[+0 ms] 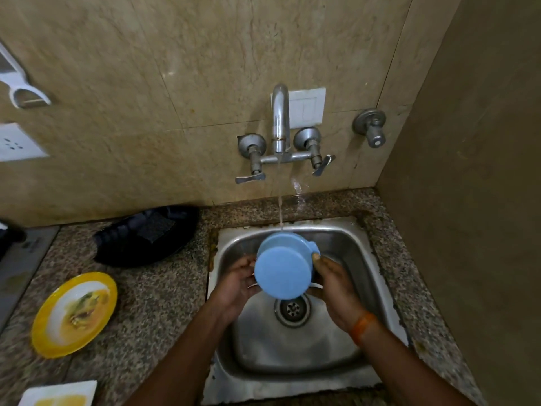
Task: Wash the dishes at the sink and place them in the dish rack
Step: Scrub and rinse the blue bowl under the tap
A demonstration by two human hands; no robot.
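A light blue plastic bowl (pixel 281 268) is held over the steel sink (pixel 348 247), its flat base turned toward me and its rim under the thin stream of water from the wall tap (pixel 280 118). My left hand (pixel 238 278) grips its left side. On the right, my right hand (pixel 332 284) grips the other side, with an orange band on that wrist. A yellow-rimmed plate (pixel 74 313) with food residue lies on the counter to the left. A white square dish (pixel 55 394) with yellow residue sits at the bottom left edge.
A dark object (pixel 146 235) lies on the granite counter (pixel 164 303) behind the yellow plate. The sink drain (pixel 292 309) is uncovered. Two tap levers (pixel 250 178) stick out from the tiled wall. A side wall closes the right. No dish rack is in view.
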